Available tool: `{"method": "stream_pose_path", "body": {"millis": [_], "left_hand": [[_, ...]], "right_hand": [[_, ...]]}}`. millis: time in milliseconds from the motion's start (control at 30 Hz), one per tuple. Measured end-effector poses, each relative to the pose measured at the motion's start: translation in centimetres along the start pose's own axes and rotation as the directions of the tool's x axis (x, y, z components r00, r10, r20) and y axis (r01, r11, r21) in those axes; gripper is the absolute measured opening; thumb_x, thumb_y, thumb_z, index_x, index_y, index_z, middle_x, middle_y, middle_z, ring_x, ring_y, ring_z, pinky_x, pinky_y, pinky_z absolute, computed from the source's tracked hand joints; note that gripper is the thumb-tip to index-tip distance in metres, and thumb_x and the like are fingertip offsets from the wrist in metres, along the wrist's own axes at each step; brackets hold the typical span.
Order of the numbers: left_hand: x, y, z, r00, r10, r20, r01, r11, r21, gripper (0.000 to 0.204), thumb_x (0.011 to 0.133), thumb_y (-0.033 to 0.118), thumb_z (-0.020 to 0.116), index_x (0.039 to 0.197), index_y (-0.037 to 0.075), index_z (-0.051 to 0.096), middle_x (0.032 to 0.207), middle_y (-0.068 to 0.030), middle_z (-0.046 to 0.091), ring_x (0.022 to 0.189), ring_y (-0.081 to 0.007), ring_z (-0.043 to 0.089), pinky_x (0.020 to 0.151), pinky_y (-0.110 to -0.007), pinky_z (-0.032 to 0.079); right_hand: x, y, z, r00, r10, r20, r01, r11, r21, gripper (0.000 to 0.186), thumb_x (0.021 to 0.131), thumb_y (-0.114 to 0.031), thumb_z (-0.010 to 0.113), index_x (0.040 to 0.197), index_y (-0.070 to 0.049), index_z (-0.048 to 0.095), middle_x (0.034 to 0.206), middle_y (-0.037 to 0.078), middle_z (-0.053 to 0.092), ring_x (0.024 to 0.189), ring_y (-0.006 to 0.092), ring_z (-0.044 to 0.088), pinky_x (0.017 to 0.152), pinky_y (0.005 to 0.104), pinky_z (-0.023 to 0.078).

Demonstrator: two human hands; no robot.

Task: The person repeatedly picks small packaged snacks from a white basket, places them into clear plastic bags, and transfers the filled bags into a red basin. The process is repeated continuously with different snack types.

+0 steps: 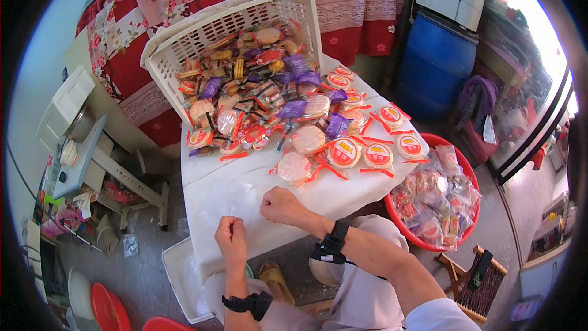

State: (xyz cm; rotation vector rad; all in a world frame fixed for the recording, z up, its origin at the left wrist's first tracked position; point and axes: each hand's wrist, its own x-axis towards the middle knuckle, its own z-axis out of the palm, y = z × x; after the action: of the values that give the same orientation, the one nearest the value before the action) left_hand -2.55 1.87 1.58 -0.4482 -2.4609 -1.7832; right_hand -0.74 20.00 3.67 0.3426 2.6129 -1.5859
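Note:
Near the front edge of a white-covered table (205,208), my left hand (231,240) is closed, its fingers curled and pressed together. Ahead of it and to the right, my right hand (283,206) is closed too, thumb side toward the left. What either one holds is too small or too see-through to make out. A faint clear film (228,201), perhaps a plastic bag, shows on the cloth by both hands. Beyond them, wrapped round crackers (343,152) with red labels lie on the table. Purple-wrapped snacks (293,109) spill from a tipped white plastic basket (168,68).
Right of the table, a red basin (390,211) holds several filled clear bags (438,199). A folding stool (484,294) with a dark object on it stands at the lower right. Behind are a blue barrel (436,64) and a bed (144,37). A white bin (177,270) sits below left.

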Motion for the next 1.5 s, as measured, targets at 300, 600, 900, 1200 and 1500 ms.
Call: {"method": "stream_pose_path", "body": {"millis": [300,600,900,1200,1500], "left_hand": [[-1.4,0.8,0.4,0.907,0.421,-0.009,-0.376,0.819,0.434,0.016,0.085,0.000,0.059,0.101,0.002,0.055,0.088,-0.0180,0.060,0.080,-0.0382,0.060,0.069,-0.046,0.048],[-2.1,1.8,0.6,0.920,0.370,0.128,-0.378,0.756,0.535,0.032,0.077,-0.004,0.062,0.107,0.004,0.057,0.082,-0.0152,0.057,0.076,-0.0362,0.059,0.065,-0.046,0.048],[-1.8,0.8,0.4,0.925,0.350,0.146,-0.371,0.760,0.534,0.016,0.080,0.004,0.062,0.096,0.006,0.062,0.082,-0.0114,0.056,0.075,-0.0341,0.059,0.062,-0.047,0.049],[-1.4,-0.1,0.5,0.924,0.324,0.202,-0.381,0.794,0.473,0.007,0.082,0.007,0.062,0.088,0.007,0.059,0.080,-0.0115,0.058,0.076,-0.0333,0.062,0.062,-0.045,0.050],[-1.2,0.3,0.4,0.932,0.323,0.165,-0.363,0.820,0.442,0.005,0.083,0.007,0.061,0.087,0.006,0.059,0.078,-0.0135,0.059,0.071,-0.0355,0.062,0.059,-0.047,0.049]], "right_hand": [[-0.6,-0.6,0.7,0.973,-0.099,-0.211,0.016,0.931,-0.364,0.029,0.075,-0.032,0.063,0.072,-0.004,0.068,0.077,0.019,0.068,0.077,0.0366,0.067,0.071,0.0446,0.053],[2.9,1.0,-0.1,0.915,-0.295,-0.277,0.214,0.933,-0.288,0.029,0.085,-0.023,0.058,0.072,0.001,0.065,0.069,0.018,0.066,0.065,0.0322,0.066,0.065,0.0418,0.052],[4.5,-2.4,-11.4,0.703,-0.516,-0.489,0.202,0.804,-0.559,0.034,0.074,-0.024,0.074,0.102,-0.006,0.069,0.085,0.014,0.069,0.081,0.0333,0.067,0.072,0.0411,0.053],[13.7,2.4,-15.8,0.744,-0.576,-0.338,-0.065,0.441,-0.895,0.032,0.075,-0.017,0.069,0.105,-0.008,0.064,0.091,0.016,0.067,0.101,0.0344,0.062,0.088,0.0501,0.046],[8.1,-1.1,-13.8,0.786,-0.277,-0.552,0.257,0.960,-0.115,0.021,0.087,-0.016,0.059,0.071,-0.003,0.064,0.062,0.008,0.065,0.052,0.0210,0.061,0.046,0.0318,0.045]]}}
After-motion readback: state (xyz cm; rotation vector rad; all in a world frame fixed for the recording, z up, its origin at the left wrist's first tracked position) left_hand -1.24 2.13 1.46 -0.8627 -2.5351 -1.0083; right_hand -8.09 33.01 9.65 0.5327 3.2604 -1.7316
